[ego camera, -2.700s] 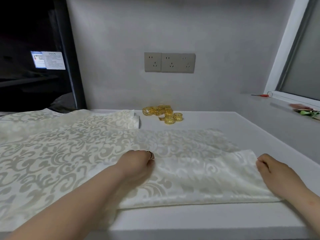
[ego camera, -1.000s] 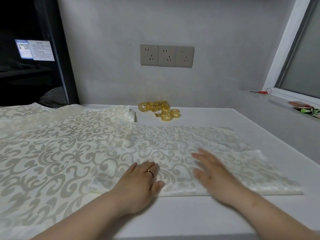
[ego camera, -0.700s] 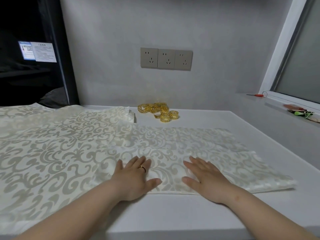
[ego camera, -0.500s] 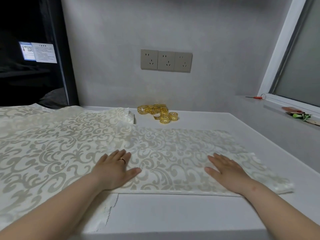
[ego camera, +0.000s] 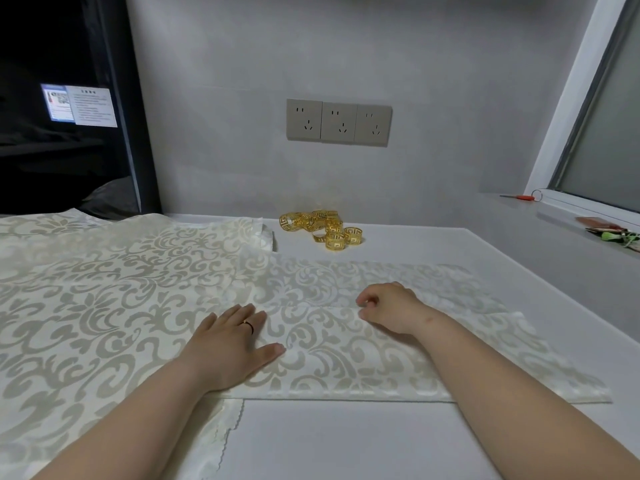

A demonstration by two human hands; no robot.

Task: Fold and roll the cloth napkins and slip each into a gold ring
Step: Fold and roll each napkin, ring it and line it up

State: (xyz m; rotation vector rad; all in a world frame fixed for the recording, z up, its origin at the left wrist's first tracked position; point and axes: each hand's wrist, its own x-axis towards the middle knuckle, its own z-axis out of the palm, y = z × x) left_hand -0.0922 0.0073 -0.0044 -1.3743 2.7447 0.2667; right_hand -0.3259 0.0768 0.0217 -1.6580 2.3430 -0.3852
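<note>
A cream damask napkin lies folded into a long strip across the white table. My left hand rests flat on its left end, fingers spread, with a ring on one finger. My right hand sits at the middle of the strip's far folded edge, fingers curled, thumb and forefinger close on either side of that edge. Whether they pinch the cloth is unclear. A pile of several gold rings lies at the back of the table near the wall.
More spread napkins cover the table's left half, one scalloped edge hanging near the front. Wall sockets are above the rings. A windowsill on the right holds a red-handled tool and small items.
The napkin got folded into a strip and smoothed by both hands sweeping outward. Now my right hand has come back to the middle and curled at the far edge; my left moved slightly right.
</note>
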